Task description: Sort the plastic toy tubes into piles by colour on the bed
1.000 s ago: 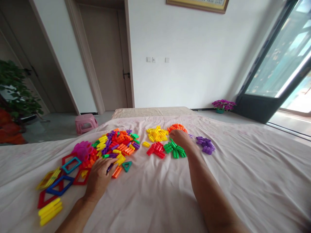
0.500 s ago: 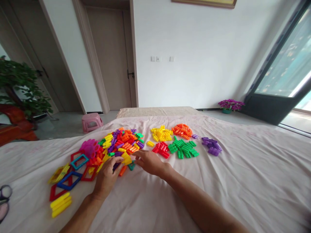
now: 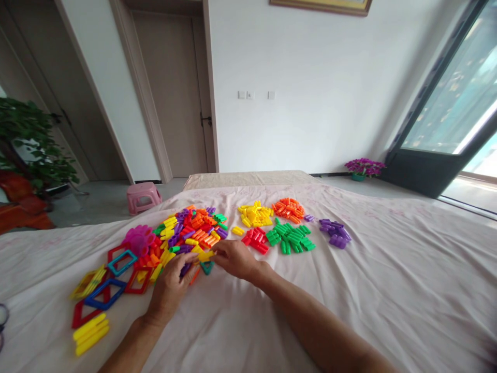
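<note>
Our left hand (image 3: 171, 284) pinches a yellow piece (image 3: 205, 256) between nearly closed fingers. Our right hand (image 3: 237, 260), fingertips drawn together, grips its other end.

Yellow piece (image 3: 205, 256) partly covered by the fingers (image 3: 222, 248), framed picture (image 3: 330, 6) cut off above

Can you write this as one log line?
left hand: holding yellow piece; right hand: same yellow piece; beyond: mixed pile; farther right: green pile

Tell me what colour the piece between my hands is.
Yellow; the piece shows best in the head view.
</note>
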### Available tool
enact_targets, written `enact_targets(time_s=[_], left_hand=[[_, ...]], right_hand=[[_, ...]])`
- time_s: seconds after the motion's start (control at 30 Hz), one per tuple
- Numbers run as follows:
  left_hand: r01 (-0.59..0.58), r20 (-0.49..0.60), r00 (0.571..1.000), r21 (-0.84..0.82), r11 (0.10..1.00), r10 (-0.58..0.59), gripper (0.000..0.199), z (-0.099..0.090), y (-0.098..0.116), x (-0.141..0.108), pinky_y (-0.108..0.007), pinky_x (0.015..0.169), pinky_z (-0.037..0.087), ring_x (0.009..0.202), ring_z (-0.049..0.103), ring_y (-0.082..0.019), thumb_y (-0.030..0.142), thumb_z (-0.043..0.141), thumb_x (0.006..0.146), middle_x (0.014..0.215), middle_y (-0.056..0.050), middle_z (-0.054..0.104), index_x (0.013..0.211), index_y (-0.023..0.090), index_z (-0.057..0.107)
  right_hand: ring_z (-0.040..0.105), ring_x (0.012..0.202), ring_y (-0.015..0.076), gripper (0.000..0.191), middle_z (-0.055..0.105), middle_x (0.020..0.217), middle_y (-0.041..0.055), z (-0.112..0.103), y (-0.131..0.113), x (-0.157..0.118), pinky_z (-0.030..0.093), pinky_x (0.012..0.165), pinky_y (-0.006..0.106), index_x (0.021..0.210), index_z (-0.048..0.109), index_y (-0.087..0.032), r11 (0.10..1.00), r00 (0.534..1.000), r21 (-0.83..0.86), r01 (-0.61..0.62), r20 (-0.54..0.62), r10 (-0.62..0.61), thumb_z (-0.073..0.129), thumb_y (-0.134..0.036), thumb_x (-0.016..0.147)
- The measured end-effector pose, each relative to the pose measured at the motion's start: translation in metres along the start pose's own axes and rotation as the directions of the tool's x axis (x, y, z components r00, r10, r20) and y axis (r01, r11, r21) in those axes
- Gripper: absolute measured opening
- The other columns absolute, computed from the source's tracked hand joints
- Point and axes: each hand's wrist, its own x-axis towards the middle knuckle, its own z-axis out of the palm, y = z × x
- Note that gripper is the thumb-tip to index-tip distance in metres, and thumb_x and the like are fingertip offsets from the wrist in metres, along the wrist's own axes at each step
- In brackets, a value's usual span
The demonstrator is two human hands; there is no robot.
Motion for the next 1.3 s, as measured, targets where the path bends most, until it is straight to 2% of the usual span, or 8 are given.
enact_targets(time_s=[0.17, 0.33, 0.4, 0.47, 0.73, 0.87, 1.07, 1.3], left_hand=[[-0.008, -0.008, 1.0, 0.115, 0.993, 0.009, 0.019, -0.001, -0.006, 0.001, -0.038, 0.09, 0.052, 0.097, 0.067, -0.021, 0.029, 0.058, 0.091, 0.102, -0.006, 0.073, 0.107, 0.021, 0.064], [-0.01, 0.023, 1.0, 0.198, 0.98, 0.006, 0.016, -0.002, -0.012, 0.001, -0.041, 0.091, 0.049, 0.095, 0.065, -0.022, 0.025, 0.059, 0.089, 0.101, -0.005, 0.072, 0.104, 0.022, 0.065], [-0.014, 0.025, 1.0, 0.206, 0.978, 0.009, 0.015, -0.002, -0.012, 0.001, -0.041, 0.091, 0.048, 0.095, 0.065, -0.022, 0.025, 0.058, 0.089, 0.101, -0.005, 0.072, 0.103, 0.022, 0.065], [-0.017, 0.029, 1.0, 0.202, 0.979, 0.012, 0.015, -0.002, -0.011, 0.001, -0.041, 0.091, 0.048, 0.095, 0.065, -0.022, 0.024, 0.058, 0.09, 0.101, -0.005, 0.072, 0.102, 0.022, 0.065], [-0.01, 0.042, 0.999, 0.188, 0.982, 0.002, 0.016, -0.002, -0.011, 0.002, -0.039, 0.091, 0.047, 0.096, 0.064, -0.021, 0.022, 0.055, 0.091, 0.101, -0.004, 0.072, 0.102, 0.022, 0.065], [0.01, 0.046, 0.999, 0.215, 0.977, -0.02, 0.016, -0.005, -0.008, 0.003, -0.039, 0.091, 0.047, 0.097, 0.064, -0.022, 0.022, 0.054, 0.091, 0.103, -0.004, 0.072, 0.102, 0.023, 0.065], [0.044, 0.057, 0.996, 0.278, 0.959, -0.062, 0.017, -0.005, -0.009, 0.002, -0.04, 0.092, 0.047, 0.1, 0.063, -0.022, 0.023, 0.056, 0.09, 0.106, -0.005, 0.071, 0.105, 0.023, 0.065], [0.057, 0.11, 0.988, 0.408, 0.911, -0.111, 0.025, -0.007, -0.003, 0.003, -0.041, 0.091, 0.045, 0.101, 0.063, -0.025, 0.024, 0.055, 0.089, 0.108, -0.006, 0.07, 0.112, 0.023, 0.065]], right_hand=[[0.059, 0.066, 0.0118, 0.019, 0.07, 0.078, 0.0003, -0.024, 0.033, 0.01, 0.034, 0.058, 0.021, 0.096, 0.072, -0.021, 0.973, 0.94, -0.021, -0.229, -0.264, 0.216, 0.06, -0.034, 0.09], [0.068, 0.08, 0.0186, 0.03, 0.074, 0.089, 0.004, -0.05, 0.079, 0.012, 0.046, 0.069, 0.026, 0.107, 0.072, -0.022, 0.853, 0.724, 0.086, -0.514, -0.491, 0.486, 0.059, -0.04, 0.088], [0.069, 0.088, 0.0207, 0.035, 0.075, 0.097, 0.0061, -0.056, 0.096, 0.01, 0.05, 0.075, 0.029, 0.115, 0.07, -0.021, 0.833, 0.659, 0.173, -0.525, -0.537, 0.527, 0.058, -0.038, 0.087], [0.07, 0.092, 0.0211, 0.04, 0.075, 0.102, 0.0083, -0.059, 0.109, 0.009, 0.052, 0.078, 0.031, 0.122, 0.066, -0.019, 0.837, 0.641, 0.298, -0.46, -0.541, 0.545, 0.056, -0.034, 0.087], [0.071, 0.09, 0.0188, 0.037, 0.075, 0.096, 0.0069, -0.042, 0.114, 0.013, 0.057, 0.081, 0.033, 0.105, 0.07, -0.016, 0.85, 0.704, 0.451, -0.271, -0.51, 0.495, 0.049, -0.013, 0.076], [0.071, 0.087, 0.0166, 0.032, 0.075, 0.094, 0.0043, -0.026, 0.092, 0.016, 0.056, 0.079, 0.03, 0.102, 0.07, -0.017, 0.894, 0.801, 0.373, -0.25, -0.439, 0.407, 0.048, -0.01, 0.079], [0.068, 0.095, 0.0169, 0.029, 0.074, 0.103, 0.0032, -0.004, 0.04, 0.009, 0.051, 0.084, 0.027, 0.103, 0.072, -0.022, 0.988, 0.964, 0.09, -0.124, -0.224, 0.141, 0.051, -0.01, 0.087], [0.066, 0.101, 0.0169, 0.033, 0.07, 0.115, 0.0029, 0.007, 0.003, -0.006, 0.048, 0.083, 0.024, 0.114, 0.069, -0.026, 0.999, 0.998, -0.036, 0.016, 0.067, -0.014, 0.051, -0.013, 0.088]])
